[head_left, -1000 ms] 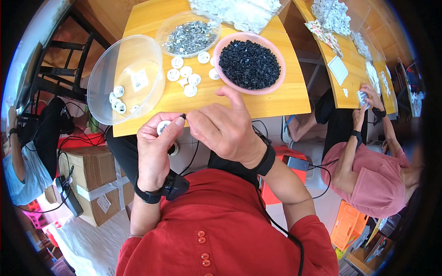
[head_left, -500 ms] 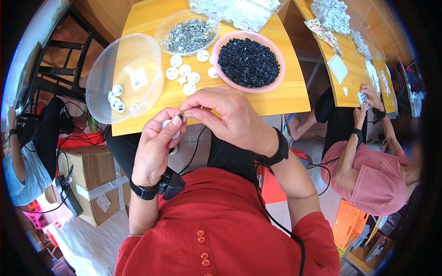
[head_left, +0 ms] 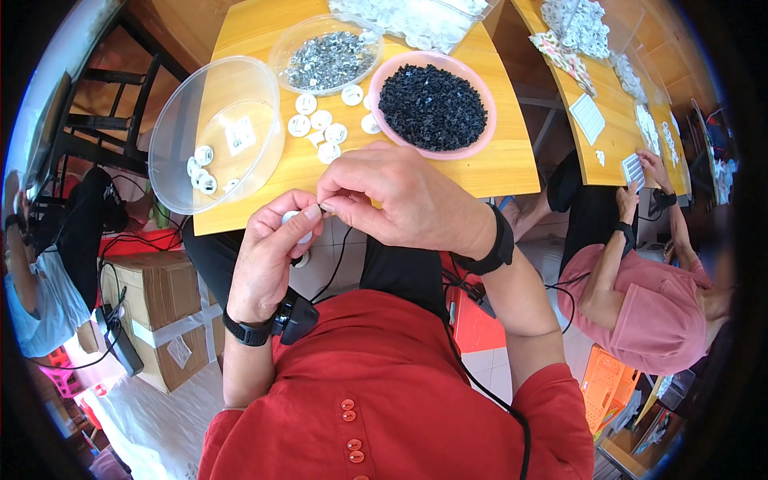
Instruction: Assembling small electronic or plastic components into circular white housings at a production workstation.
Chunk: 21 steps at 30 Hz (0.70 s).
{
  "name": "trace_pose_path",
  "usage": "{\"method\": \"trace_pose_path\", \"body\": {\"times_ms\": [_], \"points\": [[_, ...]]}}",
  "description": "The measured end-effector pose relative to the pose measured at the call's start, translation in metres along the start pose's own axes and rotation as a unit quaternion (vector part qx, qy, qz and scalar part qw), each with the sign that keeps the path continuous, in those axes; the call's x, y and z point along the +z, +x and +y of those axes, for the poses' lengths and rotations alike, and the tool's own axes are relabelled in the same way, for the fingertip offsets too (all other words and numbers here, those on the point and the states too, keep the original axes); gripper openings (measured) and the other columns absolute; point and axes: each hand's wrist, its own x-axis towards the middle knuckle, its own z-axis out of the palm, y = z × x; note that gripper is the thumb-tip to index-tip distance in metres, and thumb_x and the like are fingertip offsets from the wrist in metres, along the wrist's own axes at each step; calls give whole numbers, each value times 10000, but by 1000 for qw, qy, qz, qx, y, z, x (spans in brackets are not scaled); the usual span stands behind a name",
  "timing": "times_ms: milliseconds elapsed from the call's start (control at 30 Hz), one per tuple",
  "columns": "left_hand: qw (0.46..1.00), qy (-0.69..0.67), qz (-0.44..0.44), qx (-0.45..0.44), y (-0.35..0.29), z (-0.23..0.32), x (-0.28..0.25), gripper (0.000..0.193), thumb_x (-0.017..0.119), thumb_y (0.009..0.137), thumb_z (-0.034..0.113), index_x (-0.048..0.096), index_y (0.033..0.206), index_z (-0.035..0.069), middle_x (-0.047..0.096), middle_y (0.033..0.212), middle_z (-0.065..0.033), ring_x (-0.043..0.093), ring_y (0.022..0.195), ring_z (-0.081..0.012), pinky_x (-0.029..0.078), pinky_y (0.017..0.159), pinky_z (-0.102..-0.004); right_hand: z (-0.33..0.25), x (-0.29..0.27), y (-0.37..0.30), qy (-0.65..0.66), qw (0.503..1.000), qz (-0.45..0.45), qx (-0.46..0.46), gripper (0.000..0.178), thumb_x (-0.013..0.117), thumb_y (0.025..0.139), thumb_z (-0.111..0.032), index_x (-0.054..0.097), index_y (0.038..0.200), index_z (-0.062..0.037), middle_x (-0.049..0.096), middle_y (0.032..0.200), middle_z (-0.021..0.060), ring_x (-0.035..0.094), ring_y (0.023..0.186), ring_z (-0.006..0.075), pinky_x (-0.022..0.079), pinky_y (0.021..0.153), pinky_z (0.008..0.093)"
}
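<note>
My left hand (head_left: 268,248) is closed round a small white round plastic piece (head_left: 298,227), its thumb lying across the front. Close against it, my right hand (head_left: 392,196) has thumb and index finger pinched at the left thumb's tip. Between the fingertips shows a sliver of a tiny dark part (head_left: 323,208), mostly covered. Both hands are over my lap by the table's front edge. Beyond them, several loose white round pieces (head_left: 299,126) lie on the yellow table (head_left: 360,178).
At the left edge stands a clear tub (head_left: 264,172) with several white pieces. Farther back are a clear bowl (head_left: 277,66) of small metal parts and a pink basin (head_left: 490,120) of black parts. A co-worker (head_left: 640,304) handles a white ridged piece (head_left: 632,172) at another table.
My right hand has shifted slightly, its fingertips now covering more of the dark part at the left thumb. At the other table, the co-worker's hands have spread apart along the ridged piece.
</note>
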Motion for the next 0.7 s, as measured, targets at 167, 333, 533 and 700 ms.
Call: {"method": "trace_pose_path", "body": {"times_ms": [167,333,533,700], "points": [[1000,2,6,-7,-1,-1,2,140,573,947,185,634,961,60,543,727,47,352,590,-9,261,521,-166,1,-5,-1,33,997,-42,50,91,658,800,-47,595,857,-15,619,755,87,604,683,231,469,614,321],[1000,-16,13,12,1,-1,2,133,587,940,187,632,973,67,544,729,43,355,594,-13,259,520,-172,1,-1,-5,83,990,-19,110,81,652,832,-43,593,872,-4,611,746,72,594,655,165,474,601,274],[979,100,131,119,-2,2,14,81,621,903,78,620,980,55,545,779,58,415,638,6,311,558,-139,1,7,-5,89,990,38,99,100,618,835,-79,577,854,10,609,713,142,614,638,256,478,591,331],[948,192,148,207,-3,-3,17,96,657,862,20,621,947,44,561,834,54,430,634,15,332,534,-143,1,9,-6,95,988,68,102,90,620,823,-70,578,844,6,607,700,129,616,627,248,476,581,324]]}}
